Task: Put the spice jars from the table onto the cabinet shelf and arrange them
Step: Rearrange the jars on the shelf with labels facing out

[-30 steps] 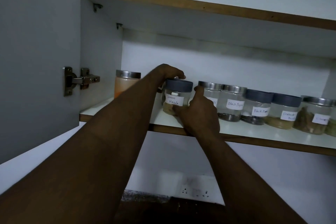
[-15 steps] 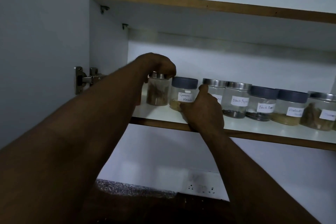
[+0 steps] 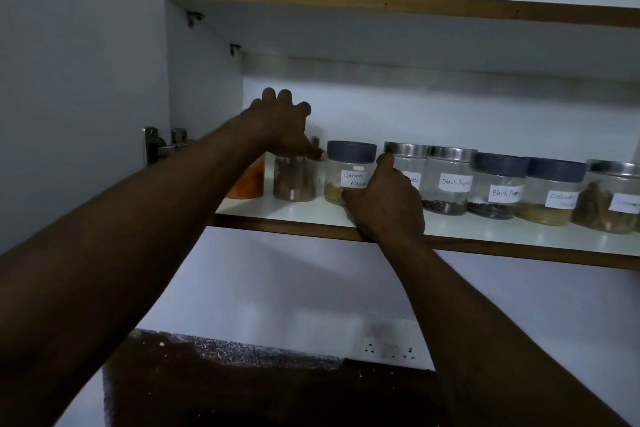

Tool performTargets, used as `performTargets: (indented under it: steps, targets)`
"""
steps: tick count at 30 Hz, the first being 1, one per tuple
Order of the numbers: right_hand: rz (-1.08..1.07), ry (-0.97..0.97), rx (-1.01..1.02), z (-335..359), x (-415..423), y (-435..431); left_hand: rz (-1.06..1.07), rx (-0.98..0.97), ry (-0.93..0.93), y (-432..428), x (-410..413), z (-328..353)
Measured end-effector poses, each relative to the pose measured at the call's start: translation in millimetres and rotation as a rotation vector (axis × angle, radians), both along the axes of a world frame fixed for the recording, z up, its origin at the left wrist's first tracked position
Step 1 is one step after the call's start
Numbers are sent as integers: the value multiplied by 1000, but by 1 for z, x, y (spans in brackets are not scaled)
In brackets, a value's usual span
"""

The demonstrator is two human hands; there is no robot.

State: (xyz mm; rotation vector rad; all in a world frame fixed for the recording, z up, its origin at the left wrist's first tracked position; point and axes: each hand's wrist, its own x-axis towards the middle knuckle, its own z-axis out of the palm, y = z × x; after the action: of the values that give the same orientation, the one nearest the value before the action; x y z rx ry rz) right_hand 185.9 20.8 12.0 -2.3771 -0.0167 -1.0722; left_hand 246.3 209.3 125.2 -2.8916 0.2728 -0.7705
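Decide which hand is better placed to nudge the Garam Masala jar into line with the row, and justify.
Right. The right hand grips the Garam Masala jar by its side, while the left hand is spread open above the neighbouring brown-spice jar.

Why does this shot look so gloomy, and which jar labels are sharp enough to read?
Head view: the light is dim and bluish, and the upper shelf shadows the back wall beneath it. Head view: the Garam Masala jar and the metal-lidded Black Pepper jar have readable labels, while the label on the far-right jar is smeared. Head view: the wall socket below is blurred.
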Motion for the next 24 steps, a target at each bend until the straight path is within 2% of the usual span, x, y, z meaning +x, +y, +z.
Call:
performTargets:
  steps: [2, 4, 6, 9, 11, 17, 19, 22, 24]
  targets:
    - [-5, 0, -7, 0, -1, 0, 90, 150, -42, -6, -3, -5]
    - [-2, 2, -6, 1, -3, 0, 54, 179, -38, -11, -6, -10]
    - [-1, 8, -3, 1, -5, 0, -15, 93, 15, -11, -7, -9]
    - [-2, 9, -7, 1, -6, 0, -133, -141, 209, -6, -10, 3]
    - [-4, 14, -6, 1, -5, 0, -181, -222, 281, -1, -11, 6]
    - [-4, 6, -2, 1, -4, 1, -108, -127, 19, -9, -5, -13]
    - [-2, 13, -3, 1, -4, 1, -157, -190, 67, -8, -6, -13]
    - [1, 16, 2, 2, -4, 0, -263, -330, 246, -1, -11, -2]
    - [4, 10, -4, 1, -4, 0, -253, -295, 226, -1, -13, 0]
